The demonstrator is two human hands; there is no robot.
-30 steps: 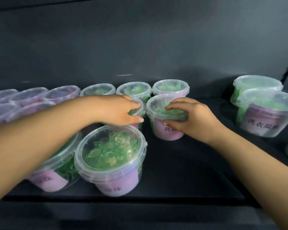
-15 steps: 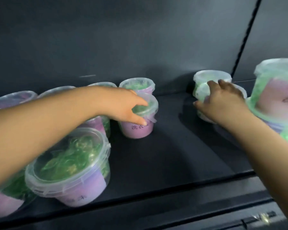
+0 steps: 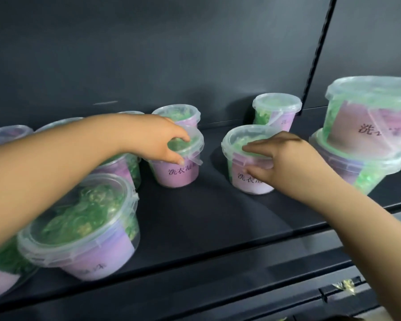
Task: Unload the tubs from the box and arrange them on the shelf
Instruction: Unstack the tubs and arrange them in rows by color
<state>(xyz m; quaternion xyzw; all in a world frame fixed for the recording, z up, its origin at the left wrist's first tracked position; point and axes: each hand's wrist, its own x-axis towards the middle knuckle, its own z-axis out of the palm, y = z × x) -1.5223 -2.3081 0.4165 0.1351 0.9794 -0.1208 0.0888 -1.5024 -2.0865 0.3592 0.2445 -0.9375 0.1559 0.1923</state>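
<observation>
Both pinched at the rim, the nearer tub (image 3: pixel 250 181) by your right hand (image 3: pixel 285 163) and the farther tub (image 3: pixel 178 174) by your left hand (image 3: pixel 158 142), sit left of the stacked pair (image 3: pixel 357 126), so dragging by rims could pop lids or topple them.

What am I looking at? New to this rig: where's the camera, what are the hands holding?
No machine: a person's two bare hands, filmed by one wide-angle camera worn on the head, looking forward and down. The left hand grips the lid of one tub; the right hand pinches the rim of a second tub. Both stand on a dark shelf. All are clear, lidded, green inside, pink-labelled. More stand nearby: a front tub at left, a back tub, a stacked pair far right.
</observation>
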